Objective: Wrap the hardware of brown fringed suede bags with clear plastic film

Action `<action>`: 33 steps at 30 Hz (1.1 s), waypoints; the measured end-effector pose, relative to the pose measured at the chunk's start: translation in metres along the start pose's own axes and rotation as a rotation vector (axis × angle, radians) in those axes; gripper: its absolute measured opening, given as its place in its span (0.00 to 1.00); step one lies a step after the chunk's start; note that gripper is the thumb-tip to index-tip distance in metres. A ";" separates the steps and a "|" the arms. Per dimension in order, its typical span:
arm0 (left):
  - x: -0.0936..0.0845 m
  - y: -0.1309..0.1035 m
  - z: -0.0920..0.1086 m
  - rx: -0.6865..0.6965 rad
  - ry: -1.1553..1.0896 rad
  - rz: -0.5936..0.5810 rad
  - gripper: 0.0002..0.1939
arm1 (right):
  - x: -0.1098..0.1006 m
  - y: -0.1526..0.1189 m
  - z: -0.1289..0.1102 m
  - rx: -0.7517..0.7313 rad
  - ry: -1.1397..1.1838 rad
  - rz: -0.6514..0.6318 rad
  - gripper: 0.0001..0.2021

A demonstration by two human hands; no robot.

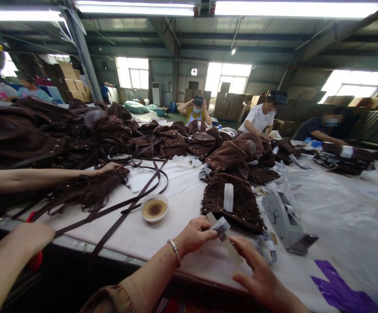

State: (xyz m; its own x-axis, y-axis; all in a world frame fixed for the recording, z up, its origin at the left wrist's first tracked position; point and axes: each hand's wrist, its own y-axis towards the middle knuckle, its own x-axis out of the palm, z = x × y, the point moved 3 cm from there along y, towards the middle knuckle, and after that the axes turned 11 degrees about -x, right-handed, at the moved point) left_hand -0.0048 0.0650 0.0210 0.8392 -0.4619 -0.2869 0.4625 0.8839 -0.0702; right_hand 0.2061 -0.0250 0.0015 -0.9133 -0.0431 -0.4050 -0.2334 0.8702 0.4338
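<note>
My left hand (pixel 196 237), with a bracelet at the wrist, pinches a small grey-white rolled piece (pixel 220 226) that looks like clear wrapping or tape. A flat beige card strip (pixel 230 248) slants down to the right from beside it. At the strip's right edge is my right hand (pixel 257 268), its thumb and fingers apart. Just beyond both hands lies a dark brown fringed bag (pixel 244 204) with a white band (pixel 228 197) across its front. A grey tape dispenser (pixel 283 221) stands to the right of the bag.
A bowl (pixel 154 208) of brownish paste sits left of my hands, near long brown straps (pixel 133 202). A neighbour's arms (pixel 39 179) reach in from the left, over another fringed bag. Brown bags (pixel 172 141) are heaped behind. Purple plastic (pixel 345 289) lies at the right; people work across the table.
</note>
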 end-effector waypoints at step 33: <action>0.031 -0.013 0.014 0.081 0.174 0.035 0.10 | 0.012 0.059 -0.008 0.233 0.033 0.123 0.09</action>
State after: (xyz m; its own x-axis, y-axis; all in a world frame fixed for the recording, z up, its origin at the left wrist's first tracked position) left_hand 0.0191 0.0380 0.0268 0.7963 -0.4050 -0.4494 0.4611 0.8871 0.0176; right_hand 0.1789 0.0221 0.0292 -0.9414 0.0569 -0.3324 -0.0407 0.9593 0.2796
